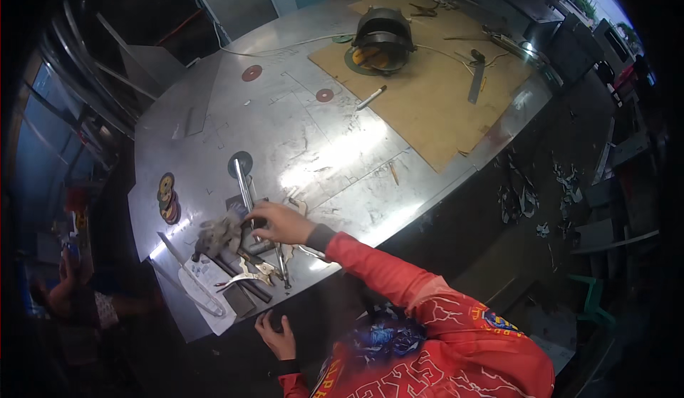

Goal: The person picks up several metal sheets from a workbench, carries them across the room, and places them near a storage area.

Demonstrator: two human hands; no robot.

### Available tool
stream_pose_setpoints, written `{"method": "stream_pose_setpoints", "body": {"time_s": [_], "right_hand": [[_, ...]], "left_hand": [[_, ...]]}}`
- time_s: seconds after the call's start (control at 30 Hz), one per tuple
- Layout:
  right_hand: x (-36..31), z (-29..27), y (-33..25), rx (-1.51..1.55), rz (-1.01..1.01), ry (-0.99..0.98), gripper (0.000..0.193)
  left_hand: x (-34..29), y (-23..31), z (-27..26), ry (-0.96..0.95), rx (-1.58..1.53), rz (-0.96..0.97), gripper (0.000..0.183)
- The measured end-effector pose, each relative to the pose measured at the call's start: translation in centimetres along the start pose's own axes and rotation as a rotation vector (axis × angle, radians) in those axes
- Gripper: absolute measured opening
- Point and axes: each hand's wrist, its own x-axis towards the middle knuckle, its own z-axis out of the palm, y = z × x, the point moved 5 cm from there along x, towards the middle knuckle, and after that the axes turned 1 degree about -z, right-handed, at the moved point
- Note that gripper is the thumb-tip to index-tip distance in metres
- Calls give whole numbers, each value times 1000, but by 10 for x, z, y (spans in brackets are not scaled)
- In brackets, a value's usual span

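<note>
The right hand [283,223] curls its fingers at a long, shiny metal tube [244,186] on the silver sheet-metal bench [274,134], grip unclear, beside crumpled grey cloth [222,233]. The left hand [276,337], fingers parted, hangs near the bench's edge.

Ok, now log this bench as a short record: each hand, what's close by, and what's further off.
Left hand: just off the near edge of the metal table; grip unclear
Right hand: fingers curled by a metal tube; grip unclear
Close by: grey rag, pliers
Far side: dark helmet on brown board
Left side: overlapping discs
</note>
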Motion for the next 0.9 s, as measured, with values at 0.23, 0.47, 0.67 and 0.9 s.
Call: {"method": "stream_pose_setpoints", "body": {"time_s": [0.23,0.47,0.67,0.9], "right_hand": [[-238,-116,39,-133,384,52,29],[-433,-265,-2,-374,717,311,24],[-469,-335,-22,-369,755,473,23],[-525,-399,9,-243,660,585,21]], "left_hand": [[-66,10,27,-52,-172,-168,32],[-122,61,83,-139,-274,-120,29],[-120,143,122,-234,-248,27,30],[-83,240,170,-178,-193,251,23]]}}
